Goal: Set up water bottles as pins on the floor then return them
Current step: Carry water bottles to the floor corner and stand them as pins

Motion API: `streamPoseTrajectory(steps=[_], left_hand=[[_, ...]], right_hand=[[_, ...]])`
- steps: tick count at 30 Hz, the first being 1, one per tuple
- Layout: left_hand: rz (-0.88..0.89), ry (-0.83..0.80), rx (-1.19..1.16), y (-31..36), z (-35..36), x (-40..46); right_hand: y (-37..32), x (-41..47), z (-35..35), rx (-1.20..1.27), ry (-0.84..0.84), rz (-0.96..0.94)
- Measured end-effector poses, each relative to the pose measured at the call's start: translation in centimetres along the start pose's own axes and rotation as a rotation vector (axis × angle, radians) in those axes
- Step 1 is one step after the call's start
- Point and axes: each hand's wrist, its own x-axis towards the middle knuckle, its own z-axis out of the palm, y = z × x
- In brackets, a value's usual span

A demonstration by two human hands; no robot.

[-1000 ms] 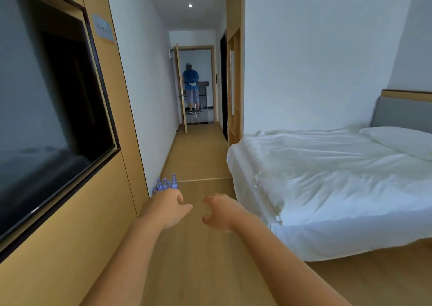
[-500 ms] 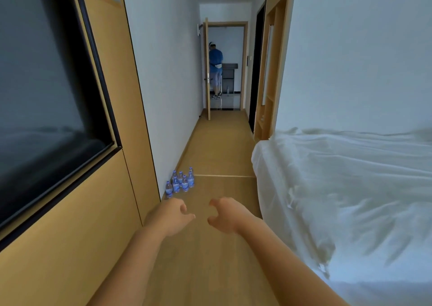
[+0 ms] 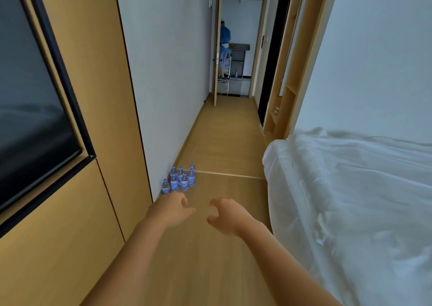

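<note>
So both arms are stretched out over the wooden floor (image 3: 224, 156), nothing in either one; the left hand (image 3: 171, 210) has its fingers loosely curled with the thumb poking out toward the middle, and the right hand (image 3: 228, 217) is a loose claw, fingers bent and spread a bit, palm facing the left one; there's a clear gap between the two.

The water bottles (image 3: 180, 179) are just past the left fingertips, a little to their left, and well off to the left of the right fingers; no finger is touching them. They're small clear plastic ones with blue-ish caps and blue-and-white labels, all standing upright, bunched in a tight cluster right against the base of the white wall (image 3: 163, 72); I count about seven but they overlap so can't be sure.

Off to the right of the right fingers is a bed (image 3: 350, 188) with rumpled white sheets; left of the left fingers is a tan wood panel with a dark screen (image 3: 30, 100); way beyond the fingertips, through an open doorway (image 3: 240, 46), a person in blue (image 3: 225, 41) stands facing away.
</note>
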Motion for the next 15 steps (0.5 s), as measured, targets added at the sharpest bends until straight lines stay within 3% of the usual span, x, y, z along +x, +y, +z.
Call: streamPoseTrajectory(steps=[15], left_hand=[[-0.069,-0.102,-0.056,-0.8,-1.7,31.6]], right_hand=[[8.7,29.0,-3.5,0.127,-0.095,0.100]])
